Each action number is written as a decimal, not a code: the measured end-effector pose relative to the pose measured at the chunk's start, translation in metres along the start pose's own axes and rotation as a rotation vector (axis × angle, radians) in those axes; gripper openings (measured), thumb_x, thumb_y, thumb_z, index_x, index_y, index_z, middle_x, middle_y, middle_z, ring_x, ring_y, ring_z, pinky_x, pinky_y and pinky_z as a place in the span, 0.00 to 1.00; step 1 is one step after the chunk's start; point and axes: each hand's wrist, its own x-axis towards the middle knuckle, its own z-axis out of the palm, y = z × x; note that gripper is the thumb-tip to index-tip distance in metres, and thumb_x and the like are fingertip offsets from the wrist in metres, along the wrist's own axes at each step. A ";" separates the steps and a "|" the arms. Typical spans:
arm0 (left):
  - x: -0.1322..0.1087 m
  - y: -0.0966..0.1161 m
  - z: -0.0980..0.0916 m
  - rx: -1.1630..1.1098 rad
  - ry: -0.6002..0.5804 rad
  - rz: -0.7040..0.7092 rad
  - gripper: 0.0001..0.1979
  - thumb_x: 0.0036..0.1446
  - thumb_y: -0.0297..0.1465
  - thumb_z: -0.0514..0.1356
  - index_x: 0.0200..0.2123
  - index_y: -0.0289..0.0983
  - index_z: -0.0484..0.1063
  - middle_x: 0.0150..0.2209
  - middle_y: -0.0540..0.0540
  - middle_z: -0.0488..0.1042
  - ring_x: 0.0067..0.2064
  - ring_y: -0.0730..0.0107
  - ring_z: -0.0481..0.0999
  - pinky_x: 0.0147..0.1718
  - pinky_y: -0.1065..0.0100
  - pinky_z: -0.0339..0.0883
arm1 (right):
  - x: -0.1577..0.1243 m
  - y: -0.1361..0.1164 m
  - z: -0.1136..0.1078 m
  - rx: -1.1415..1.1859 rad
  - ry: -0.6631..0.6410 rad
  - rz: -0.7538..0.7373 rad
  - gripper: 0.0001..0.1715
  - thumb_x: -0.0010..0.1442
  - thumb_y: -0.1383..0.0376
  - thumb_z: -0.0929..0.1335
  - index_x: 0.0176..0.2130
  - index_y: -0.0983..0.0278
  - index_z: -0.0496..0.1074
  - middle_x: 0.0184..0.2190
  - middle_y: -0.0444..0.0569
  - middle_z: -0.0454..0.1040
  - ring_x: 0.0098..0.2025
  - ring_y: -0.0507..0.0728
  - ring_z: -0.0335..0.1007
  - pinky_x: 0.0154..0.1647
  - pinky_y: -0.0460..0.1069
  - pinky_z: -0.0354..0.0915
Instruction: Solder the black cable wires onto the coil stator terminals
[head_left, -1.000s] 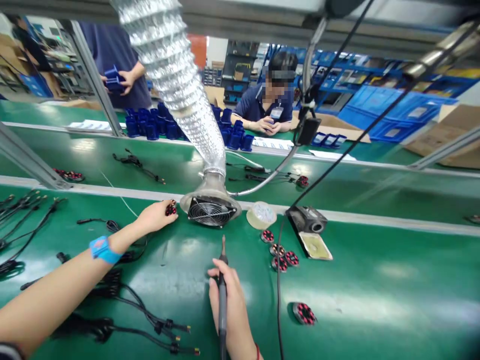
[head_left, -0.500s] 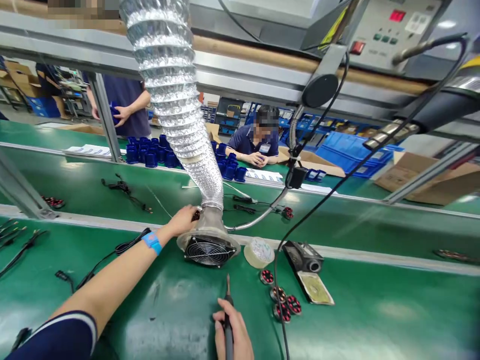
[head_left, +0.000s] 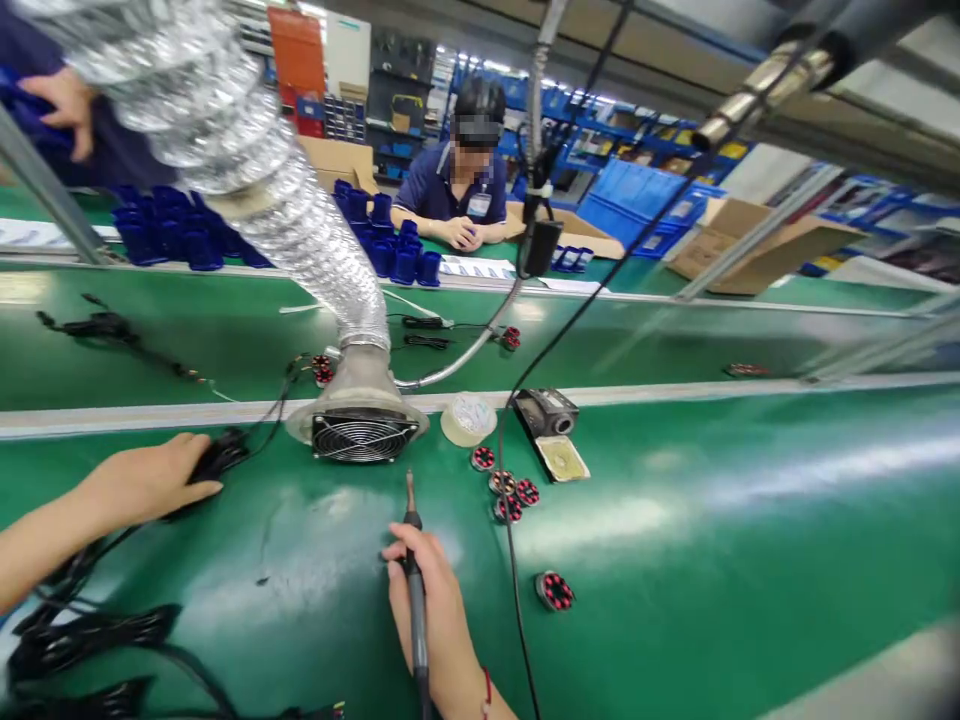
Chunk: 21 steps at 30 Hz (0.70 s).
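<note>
My right hand (head_left: 431, 590) holds a soldering iron (head_left: 417, 610) like a pen, its tip pointing away from me toward the fan guard. Over on the left, my left hand (head_left: 154, 478) is closed around a bundled black cable (head_left: 219, 455) on the green bench. From that bundle a lead runs to a small red-and-black motor stator (head_left: 322, 370) behind the fume extractor hood (head_left: 360, 420). Several more stators (head_left: 508, 508) lie to the right of the iron, and a single stator (head_left: 555, 591) sits closer to me.
A silver duct (head_left: 300, 200) comes down to the hood. Beside it are a tape roll (head_left: 469, 418) and a soldering iron stand (head_left: 551, 412) with a sponge tray (head_left: 562, 459). A black cord (head_left: 517, 570) hangs across the bench. More black cables (head_left: 97, 630) lie front left. A co-worker (head_left: 457, 190) sits opposite.
My left hand has moved from behind the hood left and nearer to me, onto the bundled cable. The view has shifted, and my right hand still holds the soldering iron.
</note>
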 end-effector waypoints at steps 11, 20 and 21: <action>0.037 0.003 -0.146 0.122 0.447 -0.197 0.24 0.68 0.38 0.62 0.64 0.38 0.67 0.64 0.37 0.69 0.59 0.50 0.74 0.57 0.45 0.71 | -0.019 0.033 0.013 -0.003 0.015 0.142 0.16 0.72 0.57 0.64 0.50 0.59 0.79 0.34 0.48 0.81 0.37 0.56 0.81 0.43 0.48 0.76; 0.032 -0.009 -0.104 0.016 0.159 -0.135 0.15 0.69 0.39 0.63 0.52 0.35 0.75 0.50 0.42 0.78 0.47 0.61 0.80 0.47 0.55 0.78 | -0.018 0.024 0.015 0.029 0.092 0.176 0.17 0.72 0.56 0.64 0.49 0.59 0.79 0.32 0.48 0.80 0.36 0.56 0.81 0.45 0.48 0.75; 0.029 -0.009 -0.087 -0.006 0.077 -0.097 0.15 0.69 0.39 0.63 0.51 0.35 0.75 0.48 0.43 0.78 0.45 0.63 0.80 0.45 0.57 0.79 | -0.018 0.022 0.015 0.036 0.084 0.168 0.16 0.72 0.57 0.64 0.49 0.59 0.79 0.32 0.48 0.80 0.36 0.56 0.81 0.44 0.48 0.75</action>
